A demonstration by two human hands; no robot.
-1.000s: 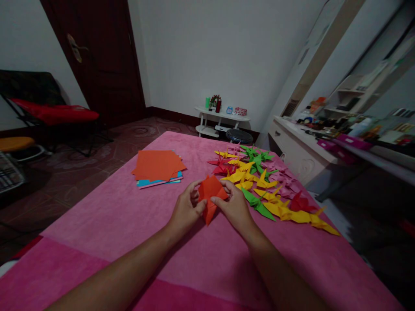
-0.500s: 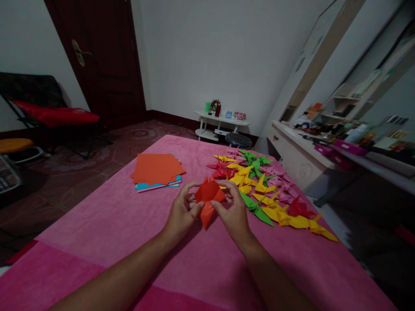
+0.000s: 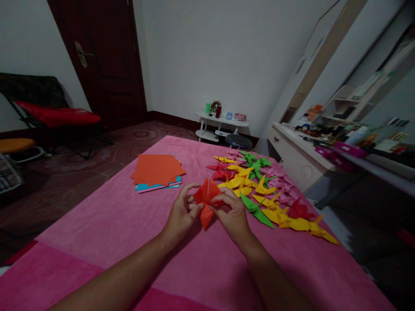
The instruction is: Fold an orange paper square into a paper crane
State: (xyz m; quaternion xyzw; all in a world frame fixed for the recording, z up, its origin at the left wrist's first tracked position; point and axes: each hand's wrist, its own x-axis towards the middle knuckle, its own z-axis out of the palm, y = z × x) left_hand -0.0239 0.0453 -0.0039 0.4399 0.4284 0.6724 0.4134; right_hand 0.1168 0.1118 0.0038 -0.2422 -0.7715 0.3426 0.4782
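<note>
Right hand (image 3: 234,213) now curled over orange fold (image 3: 204,197), pinching flap farther from paper stack (image 3: 157,168), seemingly shaping it; left hand (image 3: 180,212) pinches nearer edge.

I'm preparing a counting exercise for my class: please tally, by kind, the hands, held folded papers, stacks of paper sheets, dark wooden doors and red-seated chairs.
Hands (left hand, right hand): 2
Held orange folded paper: 1
Paper stack: 1
Dark wooden door: 1
Red-seated chair: 1
Total: 6
</note>
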